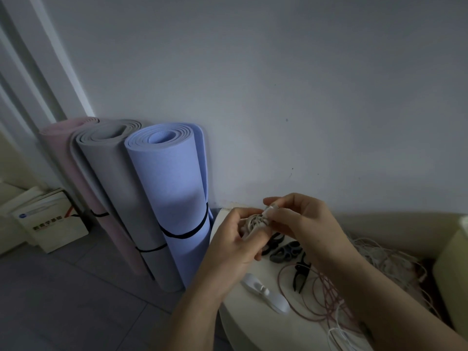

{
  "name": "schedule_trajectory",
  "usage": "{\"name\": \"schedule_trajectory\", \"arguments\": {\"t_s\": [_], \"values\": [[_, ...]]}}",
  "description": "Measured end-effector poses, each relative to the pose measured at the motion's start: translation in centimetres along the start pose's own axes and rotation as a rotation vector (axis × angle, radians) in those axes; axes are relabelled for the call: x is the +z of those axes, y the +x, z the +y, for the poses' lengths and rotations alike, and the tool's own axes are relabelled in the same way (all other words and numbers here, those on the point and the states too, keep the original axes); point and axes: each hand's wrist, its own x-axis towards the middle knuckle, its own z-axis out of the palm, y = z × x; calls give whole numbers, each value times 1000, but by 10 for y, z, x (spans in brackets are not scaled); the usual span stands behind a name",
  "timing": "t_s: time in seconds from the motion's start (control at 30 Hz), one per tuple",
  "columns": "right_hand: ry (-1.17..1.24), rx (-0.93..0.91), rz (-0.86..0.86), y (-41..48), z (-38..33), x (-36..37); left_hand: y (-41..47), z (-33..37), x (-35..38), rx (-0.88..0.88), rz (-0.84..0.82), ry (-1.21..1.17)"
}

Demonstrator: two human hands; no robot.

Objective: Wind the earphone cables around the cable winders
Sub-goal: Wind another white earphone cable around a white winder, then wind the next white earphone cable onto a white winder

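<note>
Both hands meet at 5 o'clock of the view, over the far edge of a round cream table [253,325]. L hand [233,239] comes up from 6 o'clock, fingers curled round a white cable coil [254,222]. R hand [301,221] reaches in from 4 o'clock, thumb & forefinger pinching a pale bit at the coil's 1 o'clock edge; can't tell if it's a plug or a winder tip. Coil is thin smooth cord in tight loops; whatever's inside is hidden.

On the table at 5 o'clock from the coil: black winder [272,240], then a matte grey winder [286,250] w/ rounded cut-outs, then a forked black winder [301,273]. At 6 o'clock, a glossy, elongated white winder [263,295]. Reddish-brown cable [298,310] lies in loose wide loops. A tangled white cable heap [379,254] sits at 4 o'clock, behind the R forearm.

At 9 o'clock of the view, rolled foam mats stand vs. the wall: blue mat [172,198], grey mat [121,186], pink mat [63,153], w/ black straps.
</note>
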Motion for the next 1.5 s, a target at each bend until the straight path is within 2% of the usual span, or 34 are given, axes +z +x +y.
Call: {"name": "schedule_trajectory", "arguments": {"t_s": [0.2, 0.37, 0.43, 0.57, 0.67, 1.0, 1.13, 1.27, 1.5], "values": [[33, 27, 25, 0, 1, 2, 2, -1, 4, 25, 6, 14], [-228, -66, -17, -3, -1, 1, 4, -6, 3, 17, 4, 102], [-269, -50, -59, 2, 2, -1, 3, -8, 0, 1, -4, 152], [-113, 105, -183, 10, 13, -6, 2, -13, -1, -116, -15, 204], [-65, 130, -267, 11, 20, -11, 4, -14, -1, -189, -46, 142], [62, 140, -252, 0, 8, -54, 3, -4, 19, -188, 16, -91], [83, 111, -155, -17, -1, -64, -3, 10, 35, -181, 32, -167], [108, 67, 41, -42, -12, -82, -8, 29, 55, -158, 14, -116], [-271, -189, 527, -102, -36, -158, -20, 39, 111, -84, 22, 134]]}}
